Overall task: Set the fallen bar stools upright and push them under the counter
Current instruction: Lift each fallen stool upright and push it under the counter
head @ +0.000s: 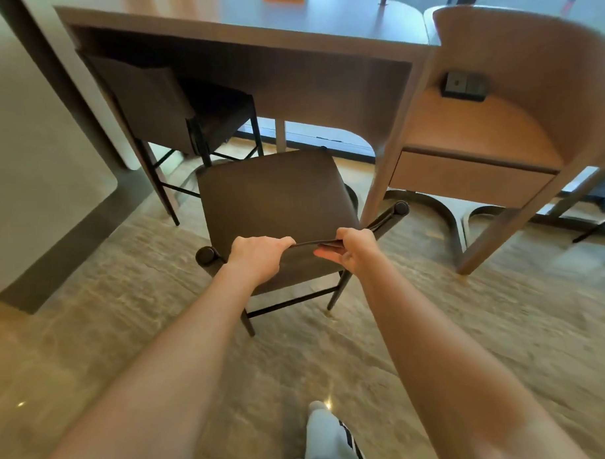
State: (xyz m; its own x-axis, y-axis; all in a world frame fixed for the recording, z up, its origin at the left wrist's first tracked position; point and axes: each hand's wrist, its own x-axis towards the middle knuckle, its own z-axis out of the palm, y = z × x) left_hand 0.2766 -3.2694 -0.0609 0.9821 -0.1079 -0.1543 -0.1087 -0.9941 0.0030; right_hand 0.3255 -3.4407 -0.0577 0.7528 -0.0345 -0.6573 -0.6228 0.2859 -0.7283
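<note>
A dark brown bar stool (276, 196) stands upright on thin black legs in front of the counter (253, 28), its seat mostly outside the counter's edge. My left hand (257, 253) and my right hand (353, 250) both grip the top edge of its low backrest, left and right of the middle. A second dark stool (173, 110) stands upright under the counter at the left, its backrest towards me.
A tan curved armchair (516, 118) stands at the right, close to the counter's rounded leg (387, 157). A pale wall panel (34, 153) closes the left side. The marble floor (126, 321) stretches around me; my foot (327, 431) shows at the bottom.
</note>
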